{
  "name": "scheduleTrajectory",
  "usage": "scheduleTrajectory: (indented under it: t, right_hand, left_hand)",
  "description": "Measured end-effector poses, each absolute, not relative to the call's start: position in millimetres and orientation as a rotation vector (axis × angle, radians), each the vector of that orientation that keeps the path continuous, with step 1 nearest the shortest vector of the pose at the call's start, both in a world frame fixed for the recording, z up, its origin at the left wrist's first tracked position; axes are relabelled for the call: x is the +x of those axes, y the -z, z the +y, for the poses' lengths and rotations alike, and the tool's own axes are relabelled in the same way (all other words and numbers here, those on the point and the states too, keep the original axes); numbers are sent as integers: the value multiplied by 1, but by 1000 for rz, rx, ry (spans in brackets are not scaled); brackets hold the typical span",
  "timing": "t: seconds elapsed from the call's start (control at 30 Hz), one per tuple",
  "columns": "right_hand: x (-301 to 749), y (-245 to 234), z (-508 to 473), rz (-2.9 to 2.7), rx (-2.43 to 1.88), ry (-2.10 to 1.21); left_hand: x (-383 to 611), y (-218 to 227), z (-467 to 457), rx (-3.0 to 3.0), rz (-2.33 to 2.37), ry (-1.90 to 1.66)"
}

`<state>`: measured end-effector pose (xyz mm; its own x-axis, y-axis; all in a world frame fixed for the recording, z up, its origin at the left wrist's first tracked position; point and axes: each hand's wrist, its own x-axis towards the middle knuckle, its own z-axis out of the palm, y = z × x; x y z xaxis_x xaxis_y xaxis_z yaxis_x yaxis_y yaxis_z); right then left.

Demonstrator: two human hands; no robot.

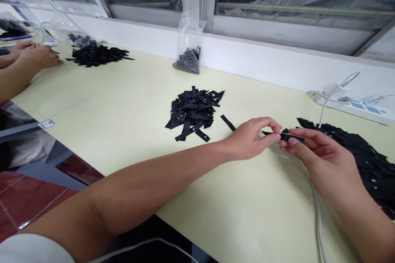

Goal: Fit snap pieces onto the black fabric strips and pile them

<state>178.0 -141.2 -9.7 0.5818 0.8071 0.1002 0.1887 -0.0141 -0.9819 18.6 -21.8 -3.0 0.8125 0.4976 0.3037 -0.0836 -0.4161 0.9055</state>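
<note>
Right of centre, left hand (253, 137) and right hand (311, 152) pinch one black label (285, 135); label pile (193, 113) centre; white cable (317, 213) under right wrist.

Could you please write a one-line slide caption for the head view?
Left hand and right hand pinch one black label between two label piles on a pale table.

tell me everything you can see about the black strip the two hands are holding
The black strip is a small, narrow, flat label, seemingly woven fabric, like those in the piles nearby. It is held roughly level just above the pale table, pinched at its left end by the left hand and at its right end by the right hand. Only its middle shows between the fingertips; any marking is too small to tell.
</note>
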Motion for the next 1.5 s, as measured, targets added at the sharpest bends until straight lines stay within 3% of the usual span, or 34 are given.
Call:
scheduleTrajectory:
  t: [0.57, 1.5]
  right_hand:
    - [175, 7, -146, -1304, -1648, -85]
    - [168, 5, -137, -1115, -1395, -498]
  left_hand:
    - [19, 7, -24, 1826, 336, -619]
    - [23, 5, -21, 1926, 365, -749]
